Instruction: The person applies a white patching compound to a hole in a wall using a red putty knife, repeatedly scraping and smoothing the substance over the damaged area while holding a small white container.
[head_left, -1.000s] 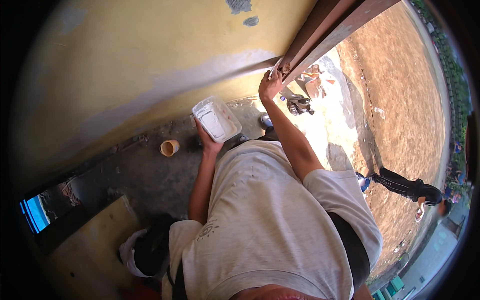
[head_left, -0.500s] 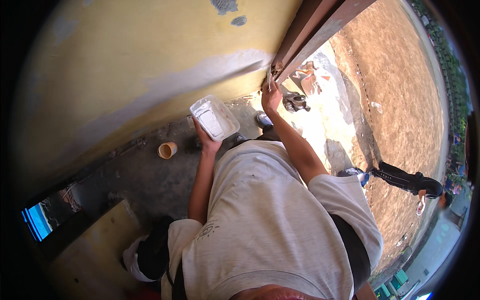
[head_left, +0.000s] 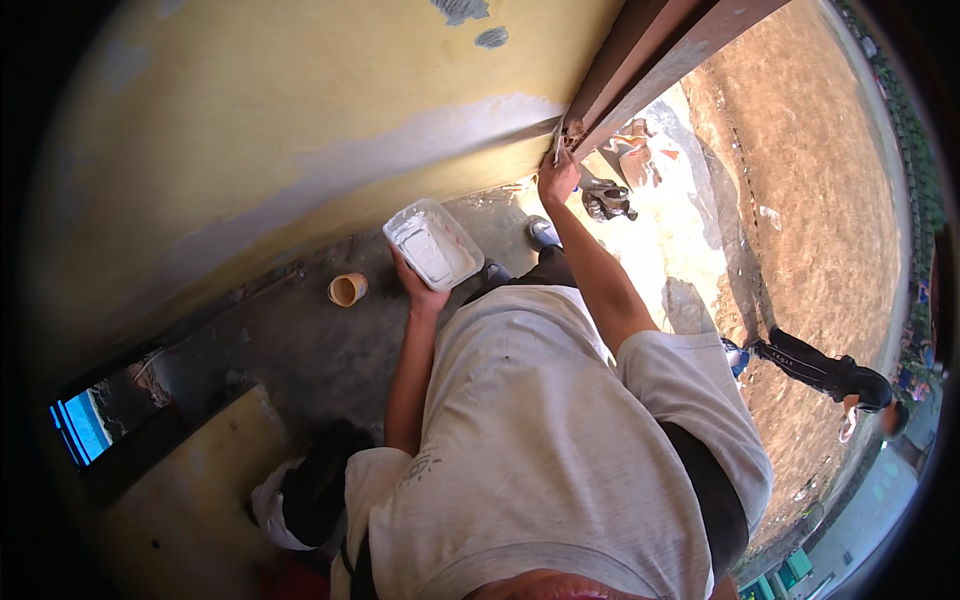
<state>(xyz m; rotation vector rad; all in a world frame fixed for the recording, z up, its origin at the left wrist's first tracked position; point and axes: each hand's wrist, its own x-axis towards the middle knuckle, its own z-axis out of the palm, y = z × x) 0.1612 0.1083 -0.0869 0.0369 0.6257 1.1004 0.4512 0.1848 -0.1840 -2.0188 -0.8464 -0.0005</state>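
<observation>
My left hand (head_left: pixel 422 292) is closed on the near side of a clear plastic tub (head_left: pixel 466 268), steadying it from below. White paste (head_left: pixel 424 250) lies inside the tub and coats its walls. Out to the right, my right hand (head_left: pixel 560 182) is closed round a thin, pale, flat tool (head_left: pixel 558 140) like a putty knife, its shape mostly hidden. The tool's tip is at the wall's edge, close beside the brown wooden door frame (head_left: pixel 640 82). A broad whitish patch runs across the yellow wall (head_left: pixel 290 90) leftward from there.
A small yellowish cup (head_left: pixel 347 290) lies on the dark floor (head_left: pixel 300 360) left of the tub. Past the frame are a crumpled dark bag (head_left: pixel 607 200) and scraps on sunlit concrete. A person in black (head_left: pixel 830 372) is on the bare ground at right. Dark-and-white clothing shows lower left.
The whole view has shifted slightly, moving most things a little rightward in the picture. My right hand stays at the wall edge by the frame, and my left still holds the tub.
</observation>
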